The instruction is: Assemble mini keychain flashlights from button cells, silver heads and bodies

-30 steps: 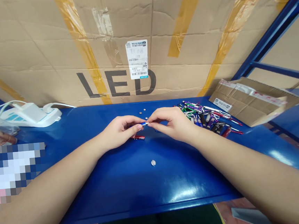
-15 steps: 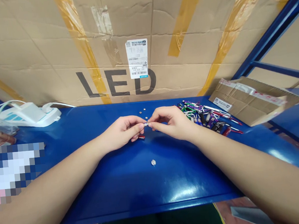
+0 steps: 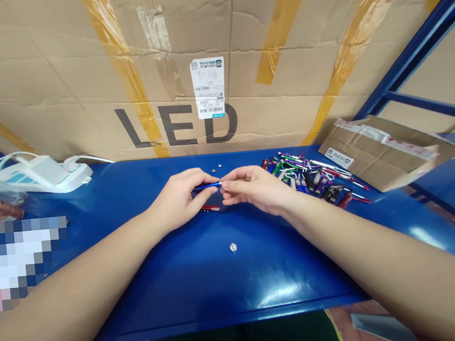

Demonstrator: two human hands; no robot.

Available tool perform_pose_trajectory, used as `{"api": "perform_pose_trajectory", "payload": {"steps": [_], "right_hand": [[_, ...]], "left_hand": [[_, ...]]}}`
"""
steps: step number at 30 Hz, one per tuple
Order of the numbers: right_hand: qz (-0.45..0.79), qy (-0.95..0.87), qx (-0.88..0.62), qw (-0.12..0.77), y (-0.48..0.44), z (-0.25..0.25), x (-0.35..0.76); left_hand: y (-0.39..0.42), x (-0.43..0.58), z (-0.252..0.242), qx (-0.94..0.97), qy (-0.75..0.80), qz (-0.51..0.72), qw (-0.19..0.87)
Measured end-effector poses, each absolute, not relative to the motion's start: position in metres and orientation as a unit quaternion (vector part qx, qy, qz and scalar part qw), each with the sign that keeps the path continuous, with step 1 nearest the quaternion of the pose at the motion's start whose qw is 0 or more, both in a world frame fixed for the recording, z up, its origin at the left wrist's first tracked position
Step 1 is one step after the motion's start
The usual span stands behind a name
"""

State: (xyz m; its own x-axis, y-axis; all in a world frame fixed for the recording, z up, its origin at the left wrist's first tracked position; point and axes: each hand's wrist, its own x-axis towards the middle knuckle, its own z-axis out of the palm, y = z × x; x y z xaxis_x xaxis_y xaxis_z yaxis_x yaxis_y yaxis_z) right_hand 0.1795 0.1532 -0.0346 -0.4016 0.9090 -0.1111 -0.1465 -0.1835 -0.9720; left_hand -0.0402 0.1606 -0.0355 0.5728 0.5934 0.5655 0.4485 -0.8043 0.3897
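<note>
Between thumb and fingers, my left hand [image 3: 180, 198] grips a slim blue tube [image 3: 208, 185], which looks like a small pocket flashlight and lies level, its end pointing right. My right hand [image 3: 255, 189] is closed at that silvery right end, its fingertips pinching there; any small part inside the pinch is hidden. Beneath my left fingers a red tube [image 3: 211, 208] rests on the blue table [image 3: 205, 278], partly covered by the hand. Just beyond the hands lie small round button cells [image 3: 219, 165]. A round silvery piece [image 3: 233, 247] sits nearer to me.
Right of my hands is a pile of colourful small flashlights and pens [image 3: 311, 176], some with clips. An opened cardboard box [image 3: 373, 152] stands beyond it. A white power strip [image 3: 48, 174] with cables is at back left. A large carton [image 3: 177, 47] walls off the back.
The blue tube now shows in my left hand, where a small silvery piece was pinched between both hands before. My right fingers have shifted slightly, and more of the red tube is visible.
</note>
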Motion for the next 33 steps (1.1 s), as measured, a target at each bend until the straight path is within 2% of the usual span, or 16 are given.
{"api": "perform_pose_trajectory", "payload": {"steps": [4, 6, 12, 14, 16, 19, 21, 23, 26, 28, 33], "right_hand": [[0.538, -0.643, -0.404, 0.365, 0.151, -0.032, 0.184], [0.526, -0.67, -0.408, 0.33, 0.15, -0.028, 0.186], [0.76, -0.469, -0.359, 0.27, 0.15, -0.023, 0.184], [0.769, -0.459, -0.366, 0.255, 0.15, -0.024, 0.184], [0.685, -0.555, -0.394, 0.261, 0.149, -0.024, 0.184], [0.424, -0.763, -0.399, 0.282, 0.147, -0.023, 0.187], [0.319, -0.821, -0.374, 0.292, 0.145, -0.022, 0.188], [0.377, -0.795, -0.365, 0.305, 0.144, -0.022, 0.187], [0.631, -0.624, -0.352, 0.298, 0.144, -0.023, 0.182], [0.756, -0.5, -0.325, 0.272, 0.144, -0.023, 0.179], [0.841, -0.371, -0.313, 0.24, 0.143, -0.02, 0.174]], "left_hand": [[0.159, -0.04, -0.035, 0.882, 0.29, 0.351, 0.121], [0.157, -0.039, -0.035, 0.881, 0.285, 0.351, 0.142], [0.156, -0.039, -0.033, 0.885, 0.248, 0.375, 0.122], [0.157, -0.039, -0.033, 0.89, 0.239, 0.373, 0.105], [0.158, -0.04, -0.034, 0.892, 0.247, 0.364, 0.103], [0.158, -0.039, -0.035, 0.884, 0.277, 0.349, 0.14], [0.156, -0.038, -0.035, 0.876, 0.287, 0.349, 0.166], [0.155, -0.037, -0.033, 0.877, 0.276, 0.361, 0.157], [0.154, -0.038, -0.03, 0.888, 0.236, 0.385, 0.092], [0.154, -0.039, -0.028, 0.893, 0.217, 0.391, 0.055], [0.154, -0.041, -0.028, 0.905, 0.183, 0.383, -0.017]]}}
